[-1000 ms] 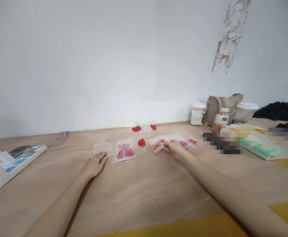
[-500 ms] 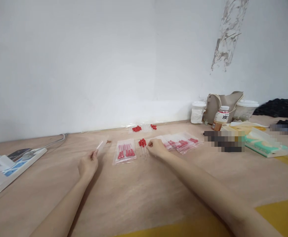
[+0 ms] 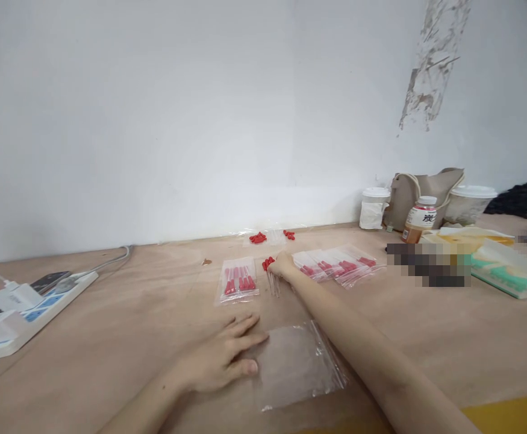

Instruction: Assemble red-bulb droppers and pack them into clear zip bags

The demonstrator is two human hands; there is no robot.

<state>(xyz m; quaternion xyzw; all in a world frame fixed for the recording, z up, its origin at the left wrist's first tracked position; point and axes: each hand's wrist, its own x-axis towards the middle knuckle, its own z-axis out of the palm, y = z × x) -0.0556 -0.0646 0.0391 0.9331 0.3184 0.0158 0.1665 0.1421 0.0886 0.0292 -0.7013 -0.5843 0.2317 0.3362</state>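
Note:
My left hand (image 3: 224, 355) lies with its fingers spread, the fingertips at the left edge of a clear plastic zip bag (image 3: 297, 364) that is flat on the table. My right hand (image 3: 283, 266) is closed at a small bunch of red-handled tools with thin metal shafts (image 3: 267, 265); its fingertips partly cover the handles. Left of this bunch, a filled clear bag (image 3: 238, 280) holds several red-handled tools. Further clear bags with red-handled tools (image 3: 335, 265) lie overlapping to the right of my right hand.
Loose red pieces (image 3: 258, 238) lie on clear plastic by the wall. A power strip (image 3: 41, 313) with plugs is at left. A lidded cup (image 3: 374, 208), a bottle (image 3: 420, 220), a grey bag (image 3: 399, 199) and a green-white tissue pack (image 3: 507, 271) stand or lie at right.
My left hand has moved right and nearer with the clear bag, which now lies flat in front; its fingers have spread. My right hand has closed in over the red handles.

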